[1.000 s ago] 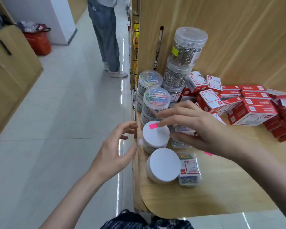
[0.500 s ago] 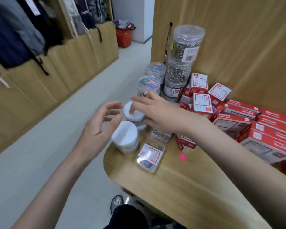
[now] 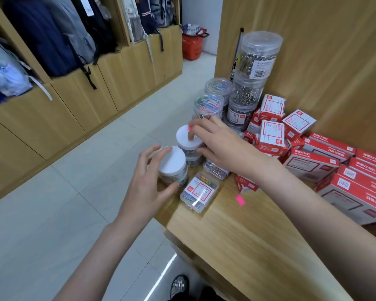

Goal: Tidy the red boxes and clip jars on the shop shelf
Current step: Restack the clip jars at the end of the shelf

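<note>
Nearest, at the shelf's [image 3: 237, 246] rounded front-left corner, the left hand [image 3: 143, 187] curls around a white-lidded clip jar [image 3: 173, 165], thumb low on its side and fingers spread over the far rim, so it holds the jar without lifting it clear. Just beside it lies a flat clear case of coloured clips [image 3: 199, 192], and a loose pink tag [image 3: 239, 200] sits on the bare wood. A little further along the left edge, the right hand [image 3: 221, 144] grips a second white-lidded jar [image 3: 188, 139], fingertips on the lid and thumb against its wall; this jar seems to stand on another, though that is partly hidden. Beyond, two jars of coloured clips [image 3: 208, 105] and a tall stack of silver-clip jars [image 3: 251, 79] stand neatly toward the back-left corner. The red boxes [image 3: 313, 164] along the back wall are mixed: some are squared in rows, several small ones tilt in a heap. By my judgement the jars are half sorted and the boxes are mostly left.
</note>
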Demonstrator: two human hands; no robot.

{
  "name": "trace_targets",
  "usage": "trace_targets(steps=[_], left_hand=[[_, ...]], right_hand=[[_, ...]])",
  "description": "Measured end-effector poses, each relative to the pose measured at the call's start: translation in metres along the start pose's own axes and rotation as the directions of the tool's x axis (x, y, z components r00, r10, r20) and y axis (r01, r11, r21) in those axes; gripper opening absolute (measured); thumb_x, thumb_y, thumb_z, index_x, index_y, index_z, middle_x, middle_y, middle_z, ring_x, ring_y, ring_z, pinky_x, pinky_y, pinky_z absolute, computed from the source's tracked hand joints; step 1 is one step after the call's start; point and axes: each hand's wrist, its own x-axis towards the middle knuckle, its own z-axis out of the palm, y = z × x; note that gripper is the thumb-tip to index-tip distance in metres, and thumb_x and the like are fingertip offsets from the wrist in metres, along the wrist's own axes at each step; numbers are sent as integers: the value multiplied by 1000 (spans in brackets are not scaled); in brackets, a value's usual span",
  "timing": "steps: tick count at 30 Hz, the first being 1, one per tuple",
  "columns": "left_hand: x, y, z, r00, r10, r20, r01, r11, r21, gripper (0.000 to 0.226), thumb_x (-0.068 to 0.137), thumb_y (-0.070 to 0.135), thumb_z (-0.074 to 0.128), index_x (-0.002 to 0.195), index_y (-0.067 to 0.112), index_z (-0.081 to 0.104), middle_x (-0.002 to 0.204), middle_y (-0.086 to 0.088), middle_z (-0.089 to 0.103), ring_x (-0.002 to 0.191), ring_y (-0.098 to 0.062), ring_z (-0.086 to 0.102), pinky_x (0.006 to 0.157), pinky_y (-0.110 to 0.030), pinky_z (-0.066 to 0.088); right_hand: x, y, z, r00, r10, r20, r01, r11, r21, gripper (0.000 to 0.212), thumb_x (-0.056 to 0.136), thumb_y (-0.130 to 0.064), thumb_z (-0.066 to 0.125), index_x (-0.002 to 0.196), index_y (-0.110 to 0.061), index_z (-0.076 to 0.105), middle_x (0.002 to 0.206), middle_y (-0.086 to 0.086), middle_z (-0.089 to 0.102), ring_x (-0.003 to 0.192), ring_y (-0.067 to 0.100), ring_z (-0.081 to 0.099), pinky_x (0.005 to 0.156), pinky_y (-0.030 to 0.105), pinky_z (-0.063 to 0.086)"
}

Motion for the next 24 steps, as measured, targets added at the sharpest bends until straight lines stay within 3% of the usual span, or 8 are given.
trace_targets(steps=[2, 4, 10, 15, 24], left_hand=[[2, -4, 2, 1000, -3, 1, 3, 1000, 1, 67, 73, 14, 76, 132, 22, 44, 128, 1, 40, 116, -3, 40, 93, -6, 32], [4, -6, 2, 1000, -10, 15, 10, 1000, -2, 67, 73, 14, 77, 131, 22, 45, 125, 1, 44, 112, -3, 41, 89, 0, 28], [7, -5, 0, 997, -74, 25, 75, 993, -92, 67, 71, 13, 78, 128, 29, 46, 124, 7, 47, 109, -3, 45, 89, -20, 40], [11, -8, 0, 998, -58, 30, 61, 993, -97, 68, 72, 10, 76, 127, 34, 44, 125, 8, 46, 110, 1, 43, 89, -13, 38], [7, -7, 5, 998, -70, 12, 71, 992, -105, 69, 73, 9, 75, 130, 31, 43, 123, 7, 44, 110, -7, 44, 90, -20, 39]], right_hand=[[0, 0, 0, 1000, -3, -11, 3, 1000, -2, 29, 75, -2, 63, 103, -3, 55, 121, 14, 53, 101, 33, 48, 88, 34, 35], [0, 1, 0, 1000, -7, -7, 7, 1000, 7, 32, 71, 0, 63, 102, -4, 55, 118, 11, 56, 96, 32, 47, 85, 32, 34], [0, 1, -1, 1000, 23, -12, -23, 998, 60, 38, 69, 2, 64, 105, -9, 55, 119, 4, 56, 94, 24, 42, 84, 37, 39], [2, 3, -2, 1000, 29, -10, -29, 997, 72, 37, 70, 2, 64, 105, -10, 57, 117, 4, 58, 93, 29, 47, 80, 48, 45], [2, 1, -4, 999, 31, -9, -31, 998, 63, 35, 72, 2, 63, 105, -10, 58, 116, 6, 58, 94, 31, 48, 83, 45, 44]])
